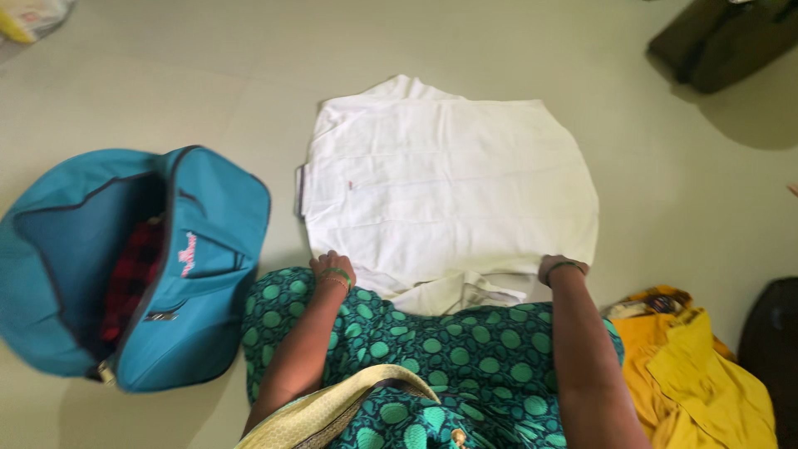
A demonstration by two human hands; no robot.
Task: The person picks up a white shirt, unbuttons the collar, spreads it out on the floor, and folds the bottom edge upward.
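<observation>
Both arms extended fwd, left hand (332,268) & right hand (559,268) fingers curled, gripping near edge of white shirt (449,187) flat on floor (166,83).

There is a single view, taken from the person's head and aimed steeply down and forward at the floor (208,75). It sits close above the lap, so both forearms enter from the bottom edge and reach away from the lens. The white shirt (449,183) lies near the middle of the picture, the open blue bag (208,249) at left, yellow cloth (698,374) at lower right.
</observation>
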